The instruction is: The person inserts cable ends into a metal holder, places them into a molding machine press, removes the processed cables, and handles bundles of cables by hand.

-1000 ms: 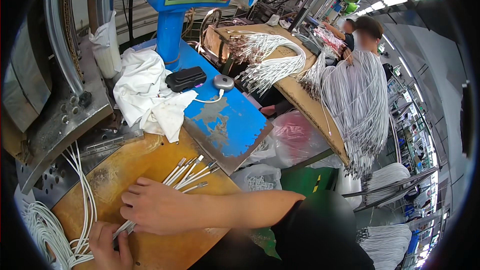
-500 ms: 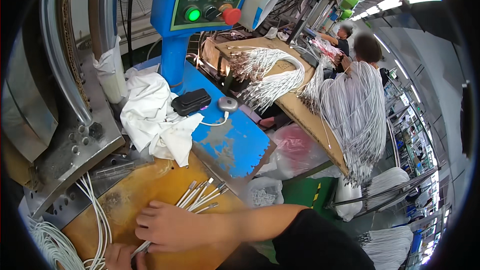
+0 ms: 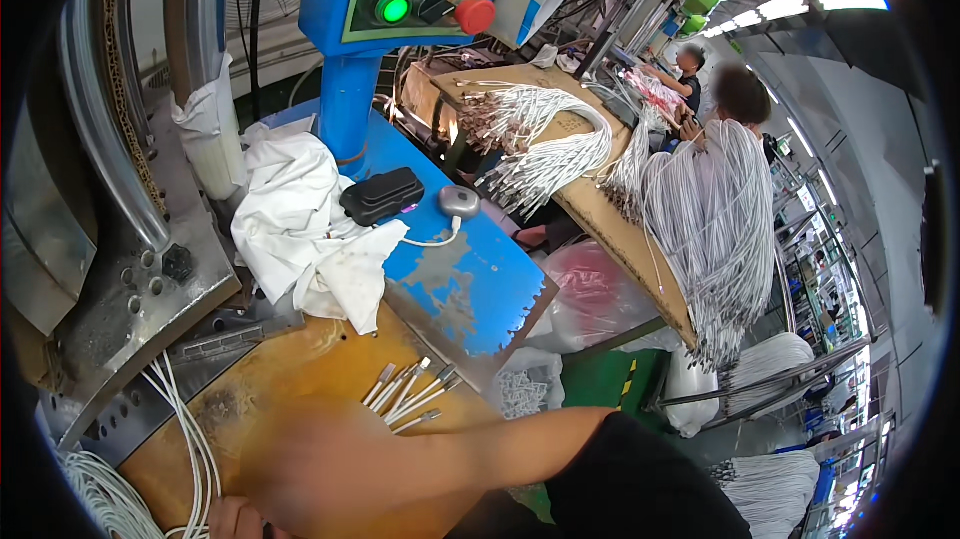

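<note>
My right hand (image 3: pixel 325 469) reaches across the tan work board (image 3: pixel 225 399) from the right; it is smeared, so its fingers cannot be made out. A bundle of white cables (image 3: pixel 412 401) with metal plug ends sticks out beyond it, fanned toward the upper right. At the lower edge, my left hand (image 3: pixel 236 519) shows only curled fingers, closed on the near part of the same bundle, which is mostly hidden by the right hand. Beside it, a few loose white cables (image 3: pixel 190 419) run down to a coiled heap of white cable (image 3: pixel 100 494) at the lower left.
A machine's steel frame (image 3: pixel 150 309) stands at left. On the blue plate (image 3: pixel 480 289) are a white cloth (image 3: pixel 300 224), a black case (image 3: pixel 383 197) and a grey round device (image 3: pixel 459 202). Above is a control box (image 3: pixel 330 9). Cable bundles (image 3: pixel 560 139) cover a bench; two people work beyond.
My right hand has gone from sharp to smeared, over nearly the same spot. The left hand sits slightly lower, with less of it showing. The whole view has shifted a little.
</note>
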